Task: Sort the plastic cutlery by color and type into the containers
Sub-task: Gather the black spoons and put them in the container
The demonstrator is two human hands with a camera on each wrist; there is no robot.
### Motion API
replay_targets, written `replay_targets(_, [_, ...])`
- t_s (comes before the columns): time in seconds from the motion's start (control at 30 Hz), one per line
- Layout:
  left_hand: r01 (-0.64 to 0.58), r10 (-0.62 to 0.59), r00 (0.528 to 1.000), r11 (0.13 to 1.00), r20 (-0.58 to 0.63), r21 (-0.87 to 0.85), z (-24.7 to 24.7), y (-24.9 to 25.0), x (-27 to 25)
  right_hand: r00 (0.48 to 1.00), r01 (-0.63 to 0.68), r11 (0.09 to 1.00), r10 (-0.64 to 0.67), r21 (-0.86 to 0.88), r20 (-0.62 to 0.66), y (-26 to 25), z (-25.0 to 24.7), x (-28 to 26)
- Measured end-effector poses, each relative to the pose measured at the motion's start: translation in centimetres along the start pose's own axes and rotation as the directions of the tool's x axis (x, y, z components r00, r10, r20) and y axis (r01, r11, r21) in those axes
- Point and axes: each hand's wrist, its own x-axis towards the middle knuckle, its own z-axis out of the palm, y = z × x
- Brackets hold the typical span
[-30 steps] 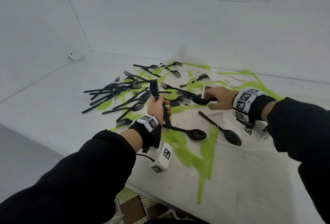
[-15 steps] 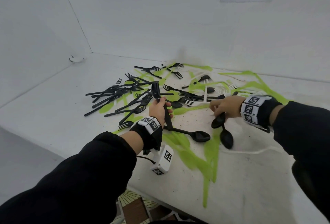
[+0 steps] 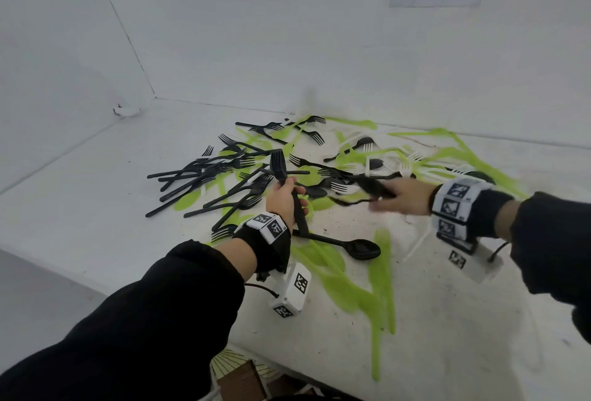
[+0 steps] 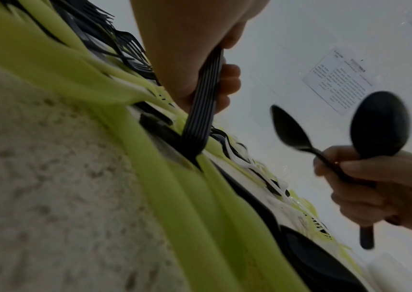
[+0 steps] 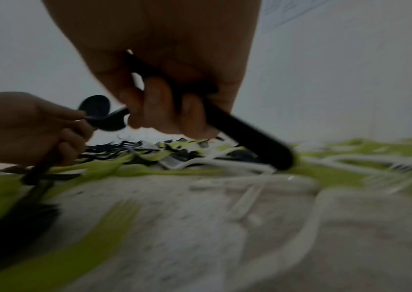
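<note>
The right hand (image 3: 403,196) has swung left since half a second ago, its fingers curled round two black spoons (image 4: 334,136) near the left hand (image 3: 284,198), which still grips a stack of black forks (image 3: 277,164) above the surface (image 3: 463,330); mixed cutlery (image 3: 348,157) lies scattered beyond.

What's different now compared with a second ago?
The right hand gathered two black spoons off the table and swung them left toward the left hand. The left hand stayed put, gripping its bundle of black forks. The pile looks unchanged.
</note>
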Motion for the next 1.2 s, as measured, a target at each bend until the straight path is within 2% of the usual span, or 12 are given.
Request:
replay_targets(0.1, [-0.003,0.003,1.000,1.000,0.012,0.012,-0.2,0.1,0.4,0.982,-0.051,0.992,0.070,-0.112,0.173,-1.3,2.4,0.8])
replay_targets(0.2, [-0.006,0.006,1.000,1.000,0.022,0.011,-0.4,0.4,0.8,0.973,-0.061,0.981,0.100,-0.185,0.209,-1.6,3.6,1.5])
replay_targets(0.3, [0.017,-0.017,0.999,1.000,0.031,-0.003,-0.6,0.7,1.2,0.988,-0.075,0.978,0.100,-0.192,0.120,-1.2,2.4,1.8])
replay_targets(0.4, [0.048,-0.048,0.998,0.999,0.043,-0.009,-0.6,1.0,1.5,0.992,-0.115,0.981,0.106,-0.156,-0.062,-0.3,-0.7,1.5])
replay_targets(0.5, [0.022,-0.023,0.998,1.000,0.056,0.021,-0.2,1.1,1.7,0.975,-0.101,0.983,0.067,-0.154,-0.211,0.9,-3.7,1.1])
replay_targets(0.63, [-0.011,0.003,0.995,0.996,0.100,0.084,0.6,0.8,1.5,0.972,-0.001,0.983,-0.043,-0.185,-0.232,1.1,-5.7,0.4])
replay_targets(0.73, [0.037,-0.066,0.982,0.987,0.177,0.158,1.5,0.7,0.8,0.955,0.069,0.980,-0.120,-0.189,-0.270,-0.1,-6.2,0.3])
replay_targets(0.8, [0.089,-0.143,0.956,0.974,0.256,0.211,2.2,0.6,0.1,0.957,0.095,0.970,-0.151,-0.223,-0.249,-0.9,-6.2,0.8])
replay_targets(0.93, [0.196,-0.280,0.889,0.948,0.363,0.252,3.7,-0.1,-1.3,0.959,0.032,0.948,-0.118,-0.317,-0.257,-1.9,-5.9,1.9])
replay_targets(1.0, [0.219,-0.317,0.868,0.936,0.383,0.277,4.3,-0.6,-1.8,0.950,0.001,0.958,-0.091,-0.287,-0.300,-2.1,-5.8,2.3])
replay_targets(1.1, [0.223,-0.327,0.866,0.930,0.378,0.293,4.9,-1.2,-2.3,0.943,-0.010,0.972,-0.068,-0.235,-0.325,-2.0,-5.7,2.9])
replay_targets(1.2, [0.219,-0.296,0.875,0.948,0.384,0.230,5.3,-1.8,-2.4,0.940,-0.020,0.985,-0.040,-0.173,-0.339,-1.7,-5.0,3.4])
